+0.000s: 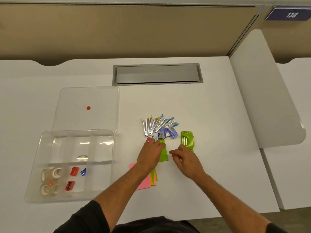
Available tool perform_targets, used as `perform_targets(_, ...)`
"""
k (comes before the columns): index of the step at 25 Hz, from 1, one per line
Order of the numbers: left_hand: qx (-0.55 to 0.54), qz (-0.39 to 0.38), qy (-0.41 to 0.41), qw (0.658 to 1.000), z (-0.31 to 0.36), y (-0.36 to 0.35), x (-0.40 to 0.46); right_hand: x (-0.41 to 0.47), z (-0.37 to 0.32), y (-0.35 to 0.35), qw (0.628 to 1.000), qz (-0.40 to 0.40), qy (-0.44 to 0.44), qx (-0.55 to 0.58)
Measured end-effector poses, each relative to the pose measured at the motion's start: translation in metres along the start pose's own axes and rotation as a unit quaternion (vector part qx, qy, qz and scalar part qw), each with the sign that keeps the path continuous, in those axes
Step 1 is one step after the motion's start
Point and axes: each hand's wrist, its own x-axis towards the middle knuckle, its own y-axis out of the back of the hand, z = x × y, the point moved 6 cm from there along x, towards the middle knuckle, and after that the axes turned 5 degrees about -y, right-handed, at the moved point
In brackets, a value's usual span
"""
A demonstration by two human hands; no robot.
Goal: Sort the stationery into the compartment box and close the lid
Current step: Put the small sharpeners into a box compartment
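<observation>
The clear compartment box (33, 187) stands at the left with its hinged lid (101, 98) lying open behind it. Its near compartments hold tape rolls (50, 173), two red sharpeners (74, 171) and a blue one (83, 171). In the middle of the table lie a fan of metal staple removers (155, 126), blue staple boxes (169, 132), a green punch (187, 139) and green (164, 153) and pink sticky notes (143, 184). My left hand (151, 153) lies over the green notes, fingertips touching a small staple box (155, 137). My right hand (185, 158) hovers just below the punch, fingers loosely curled, nothing seen in it.
A grey cable tray cover (157, 74) is set into the table behind the stationery. A beige partition rises at the back. A white side panel (269, 98) bounds the table on the right. The box's far compartments show only a small clear item (82, 157).
</observation>
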Motion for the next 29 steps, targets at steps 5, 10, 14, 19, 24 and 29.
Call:
perform_targets(5, -0.095, 0.063, 0.023, 0.993, -0.005, 0.021, -0.017, 0.029, -0.012, 0.017, 0.997, 0.040, -0.014, 0.068)
perform_targets(10, -0.151, 0.110, 0.056, 0.981, -0.026, 0.046, -0.043, 0.075, -0.037, 0.008, 0.999, 0.032, 0.017, 0.011)
perform_targets(14, -0.174, 0.121, 0.072, 0.975, -0.040, 0.051, -0.055, 0.096, -0.033, -0.010, 0.997, 0.000, -0.002, -0.079)
perform_targets(19, -0.186, 0.124, 0.073, 0.972, -0.049, 0.051, -0.056, 0.101, -0.024, -0.023, 0.988, -0.017, -0.018, -0.153)
perform_targets(24, -0.195, 0.129, 0.075, 0.969, -0.052, 0.049, -0.051, 0.091, -0.016, -0.021, 0.992, -0.016, -0.016, -0.120)
perform_targets(29, -0.214, 0.138, 0.081, 0.964, -0.053, 0.042, -0.048, 0.055, -0.010, -0.035, 0.987, -0.063, 0.022, -0.144)
